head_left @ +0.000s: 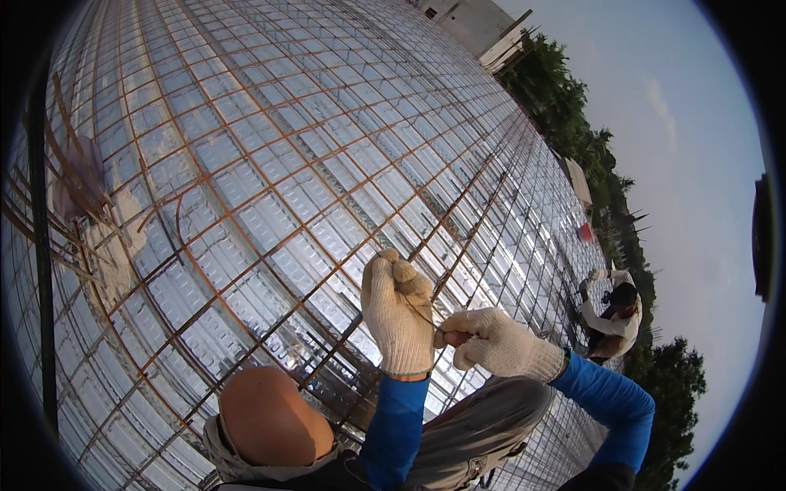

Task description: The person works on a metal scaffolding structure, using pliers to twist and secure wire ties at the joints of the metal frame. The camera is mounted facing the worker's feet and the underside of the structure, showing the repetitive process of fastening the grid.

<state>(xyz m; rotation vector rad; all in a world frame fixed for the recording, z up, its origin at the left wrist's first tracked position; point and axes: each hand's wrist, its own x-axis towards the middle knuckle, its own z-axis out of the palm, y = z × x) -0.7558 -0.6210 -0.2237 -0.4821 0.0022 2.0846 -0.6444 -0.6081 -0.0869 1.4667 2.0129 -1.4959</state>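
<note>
My left hand (399, 315), in a cream knitted glove, is closed in a fist just above the rebar mesh (304, 224). What its fingers pinch is hidden. To its lower right my right hand (506, 345), gloved alike, is closed around the reddish-brown end of a thin dark tool, which looks like a rebar tying hook (425, 317). Its slender shaft reaches up to the left hand's palm side. Rusty bars cross in a grid below both hands, over ribbed shiny metal decking (260, 288).
My bent knees (270, 416) are close below my hands. Upright bent bars (74, 192) stick up at the left beside a dark vertical pole (39, 245). A co-worker (614, 315) bends over the mesh at the right. Trees (565, 102) and a pale building (471, 23) stand beyond.
</note>
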